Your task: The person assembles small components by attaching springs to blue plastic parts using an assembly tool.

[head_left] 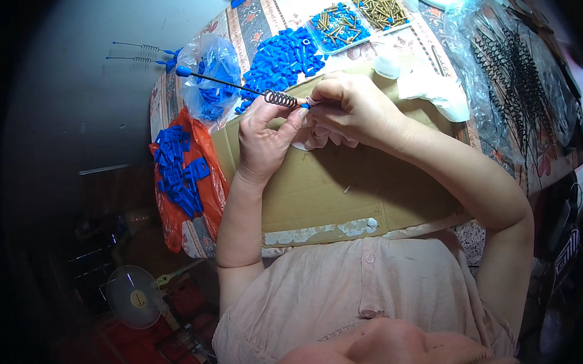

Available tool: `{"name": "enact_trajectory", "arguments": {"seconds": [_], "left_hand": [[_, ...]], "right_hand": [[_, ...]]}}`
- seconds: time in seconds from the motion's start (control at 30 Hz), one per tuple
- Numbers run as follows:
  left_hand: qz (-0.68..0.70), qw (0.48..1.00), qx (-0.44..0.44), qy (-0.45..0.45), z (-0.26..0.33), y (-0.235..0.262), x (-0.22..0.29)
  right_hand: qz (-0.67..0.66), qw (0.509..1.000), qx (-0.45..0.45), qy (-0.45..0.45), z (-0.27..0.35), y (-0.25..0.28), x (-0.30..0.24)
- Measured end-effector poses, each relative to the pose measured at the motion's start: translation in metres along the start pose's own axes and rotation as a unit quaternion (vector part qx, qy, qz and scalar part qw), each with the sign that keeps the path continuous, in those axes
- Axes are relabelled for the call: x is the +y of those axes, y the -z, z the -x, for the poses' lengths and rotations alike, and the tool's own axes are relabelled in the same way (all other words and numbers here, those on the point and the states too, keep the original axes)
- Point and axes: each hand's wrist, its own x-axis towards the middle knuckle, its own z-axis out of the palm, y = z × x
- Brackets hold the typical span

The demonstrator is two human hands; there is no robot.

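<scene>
My left hand (pixel 265 137) is closed around a thin black rod with a coil spring (pixel 280 98) on it. A blue cap (pixel 183 71) sits on the rod's far left end, which points out over the table. At the other end a small blue piece (pixel 305 106) shows between my two hands. My right hand (pixel 357 108) is closed in a pinch at that end, with a pale pink cloth (pixel 317 135) bunched in its fingers and hanging below them. The fingers partly hide how the blue piece meets the rod.
Cardboard (pixel 317 189) lies under my hands. Beyond are a heap of blue parts (pixel 280 59), a bag of blue pieces (pixel 215 83) and a box of brass screws (pixel 381 12). Blue brackets (pixel 176 171) lie on a red bag (pixel 212 153). Black spring rods (pixel 513 74) fill plastic at right.
</scene>
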Motion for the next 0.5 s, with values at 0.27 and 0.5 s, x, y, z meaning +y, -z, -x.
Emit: {"name": "enact_trajectory", "arguments": {"seconds": [0.27,0.5], "left_hand": [[-0.004,1.0,0.006,-0.018,-0.002,0.001,0.002],[0.005,0.999,0.025,-0.024,-0.002,-0.001,-0.001]], "right_hand": [[0.242,0.95,0.041,0.19,0.001,0.001,0.02],[0.382,0.893,0.024,0.236,0.002,0.001,0.019]]}}
